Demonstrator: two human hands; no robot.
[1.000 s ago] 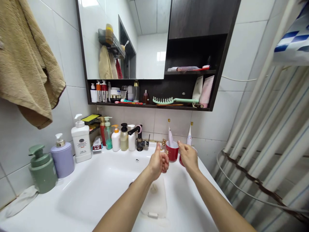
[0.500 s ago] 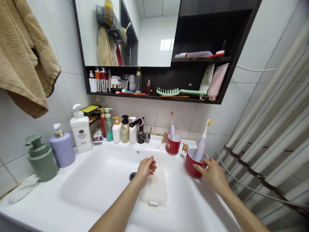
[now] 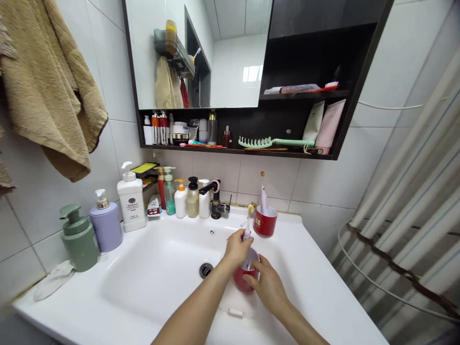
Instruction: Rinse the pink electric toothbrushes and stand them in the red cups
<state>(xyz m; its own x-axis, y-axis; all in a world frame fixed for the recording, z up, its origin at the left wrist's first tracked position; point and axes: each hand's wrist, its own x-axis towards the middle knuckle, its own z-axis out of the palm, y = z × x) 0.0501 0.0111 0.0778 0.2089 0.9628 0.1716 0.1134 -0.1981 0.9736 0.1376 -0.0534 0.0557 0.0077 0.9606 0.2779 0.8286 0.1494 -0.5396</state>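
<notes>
Toothbrush (image 3: 248, 225) is pinched in the left hand (image 3: 237, 250), its base apparently inside the cup (image 3: 242, 281) the right hand (image 3: 269, 283) grips.

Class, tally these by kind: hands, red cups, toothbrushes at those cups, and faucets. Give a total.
Left hand and right hand: 2 hands
Held red cup and unheld red cup: 2 cups
Held toothbrush and unheld toothbrush: 2 toothbrushes
Black faucet: 1
Total: 7
</notes>
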